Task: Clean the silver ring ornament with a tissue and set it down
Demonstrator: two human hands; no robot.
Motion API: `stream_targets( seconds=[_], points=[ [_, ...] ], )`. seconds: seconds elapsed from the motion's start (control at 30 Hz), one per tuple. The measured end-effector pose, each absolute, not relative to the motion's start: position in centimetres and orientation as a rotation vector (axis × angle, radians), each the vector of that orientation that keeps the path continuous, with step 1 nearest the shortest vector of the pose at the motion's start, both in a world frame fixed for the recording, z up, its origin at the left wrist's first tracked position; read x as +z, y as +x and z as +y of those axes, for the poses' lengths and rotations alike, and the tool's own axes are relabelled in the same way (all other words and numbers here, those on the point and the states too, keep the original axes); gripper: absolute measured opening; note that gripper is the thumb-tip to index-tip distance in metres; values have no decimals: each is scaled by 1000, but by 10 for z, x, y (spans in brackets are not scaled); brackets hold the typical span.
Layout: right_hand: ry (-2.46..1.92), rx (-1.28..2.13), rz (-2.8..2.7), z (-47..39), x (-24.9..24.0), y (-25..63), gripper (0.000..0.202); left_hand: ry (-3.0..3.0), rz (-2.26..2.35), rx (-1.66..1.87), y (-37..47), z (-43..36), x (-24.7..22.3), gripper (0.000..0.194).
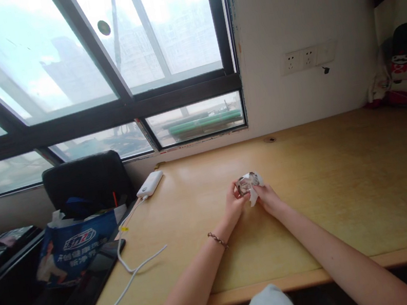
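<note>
Over the middle of the wooden table point(199, 221), both hands meet around a small, shiny, rounded piece point(246, 181), silvery or see-through; its exact kind I cannot make out. My left hand point(232, 200), with a dark braided bracelet point(217, 240) at the wrist, is closed on its left side. Closed at its right side, my right hand point(268, 197) pinches a thin white sheet point(252, 197), like tissue or paper. One corner of the sheet hangs down between the hands. The fingers hide part of the shiny piece.
A white power bank point(150, 184) with a white cable point(121, 254) lies on the table's left side. Beyond that edge are a dark tablet-like panel point(92, 280), a blue bag point(73, 249) and a black chair point(87, 180). Windows and wall sockets point(301, 59) are behind.
</note>
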State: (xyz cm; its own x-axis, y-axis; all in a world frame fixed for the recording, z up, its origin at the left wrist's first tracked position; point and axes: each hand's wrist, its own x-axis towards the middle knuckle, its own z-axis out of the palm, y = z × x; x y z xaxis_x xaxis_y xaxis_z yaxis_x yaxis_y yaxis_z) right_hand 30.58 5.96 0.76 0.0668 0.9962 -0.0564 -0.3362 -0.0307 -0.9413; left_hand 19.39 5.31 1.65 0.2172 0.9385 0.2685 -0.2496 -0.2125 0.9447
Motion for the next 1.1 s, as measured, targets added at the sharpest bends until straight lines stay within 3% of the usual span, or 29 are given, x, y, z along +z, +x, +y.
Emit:
stream_targets(
  seconds=[0.17,0.33,0.43,0.53,0.7,0.8,0.97,1.1],
  points=[
    [-859,1430,-431,68,10,308,14,1247,722,1189,198,53,19,63],
    [-754,1391,-392,70,15,315,14,1245,824,1128,208,47,18,42],
    [-881,1376,-470,62,16,310,27,1262,752,1039,215,42,16,38],
    [-863,1409,-645,53,14,300,32,1269,796,1189,216,40,15,32],
    [-723,1406,-910,43,16,290,15,1391,992,1456,203,44,20,20],
    [-665,1567,-848,41,24,294,20,1458,1077,1597,192,45,26,15],
    [-669,1871,-530,42,34,303,10,1572,1149,1673,179,47,30,30],
    [-677,1780,-492,45,32,303,16,1658,1100,1653,182,45,29,34]
  ],
)
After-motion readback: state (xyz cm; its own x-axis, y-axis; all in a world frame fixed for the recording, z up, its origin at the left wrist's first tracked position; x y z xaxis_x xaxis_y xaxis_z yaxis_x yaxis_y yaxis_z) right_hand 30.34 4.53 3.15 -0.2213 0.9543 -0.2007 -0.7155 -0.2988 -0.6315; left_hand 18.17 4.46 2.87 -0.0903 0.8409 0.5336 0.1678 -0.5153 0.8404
